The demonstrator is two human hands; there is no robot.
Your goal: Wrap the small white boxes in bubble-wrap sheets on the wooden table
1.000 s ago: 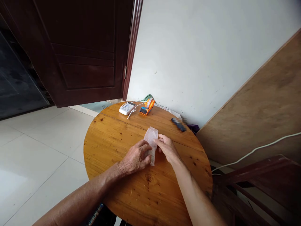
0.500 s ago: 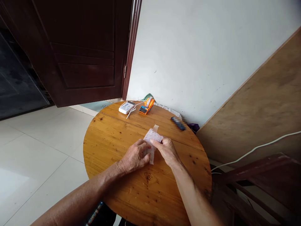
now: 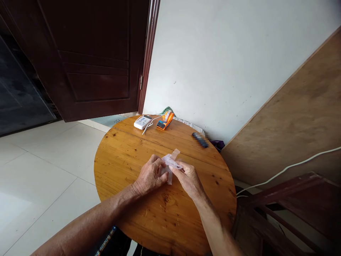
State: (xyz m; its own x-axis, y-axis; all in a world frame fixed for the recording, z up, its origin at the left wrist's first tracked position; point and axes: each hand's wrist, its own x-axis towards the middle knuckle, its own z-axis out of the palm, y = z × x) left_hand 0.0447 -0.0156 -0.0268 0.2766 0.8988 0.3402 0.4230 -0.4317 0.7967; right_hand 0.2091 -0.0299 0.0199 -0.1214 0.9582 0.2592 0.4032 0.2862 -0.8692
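Left hand (image 3: 150, 175), right hand (image 3: 189, 179) — both on one translucent wrap (image 3: 168, 159)

The bench (image 3: 119, 160) is varnished wood, smooth with a soft sheen (knots and fine scratches show in the grain). The wrap (image 3: 167, 160) looks like thin, crinkled, translucent plastic, and the strip (image 3: 175, 154) jutting from it like smooth film. Hard plastic makes up the tape dispenser (image 3: 166, 123) and the boxy device (image 3: 142, 122). The door (image 3: 98, 81) has a dark, lacquered finish and a metal hinge (image 3: 141, 82); the wall (image 3: 226, 71) is matt, the floor tiles (image 3: 53, 188) glossy, the board (image 3: 298, 117) dull wood.
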